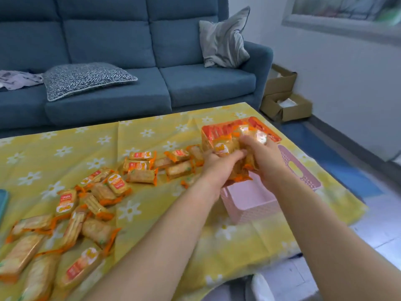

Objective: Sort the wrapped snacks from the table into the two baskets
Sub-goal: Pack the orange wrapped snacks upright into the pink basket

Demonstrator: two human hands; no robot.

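Observation:
Several orange-wrapped snacks (pixel 95 200) lie scattered over the yellow flowered tablecloth (pixel 152 213) from the left front to the middle. Both hands hold a bundle of wrapped snacks (pixel 238 148) above a pink basket (pixel 251 203) at the table's right side. My left hand (pixel 221 164) grips the bundle from the left and my right hand (pixel 264 157) from the right. Behind the hands stands an orange basket (pixel 269 132) with snacks in it. A teal edge (pixel 3 203) at the far left may be another basket.
A blue sofa (pixel 130 61) with two cushions stands behind the table. Open cardboard boxes (pixel 286 103) sit on the floor at the right, by the white wall. The table's right edge runs close to the pink basket.

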